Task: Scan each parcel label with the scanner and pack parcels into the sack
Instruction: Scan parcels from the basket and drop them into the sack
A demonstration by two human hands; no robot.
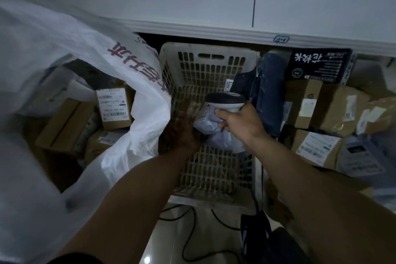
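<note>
My right hand grips the handle of a white scanner with a dark head, held over a pale plastic-bag parcel inside the slotted plastic crate. My left hand reaches into the crate at the parcel's left side; motion blur hides whether its fingers hold the parcel. A large white woven sack with red lettering stands open at the left, with several cardboard parcels inside it.
Cardboard boxes and bagged parcels are piled to the right of the crate, with a dark blue bag against the crate's right wall. A white shelf edge runs above. Black cables lie on the floor below the crate.
</note>
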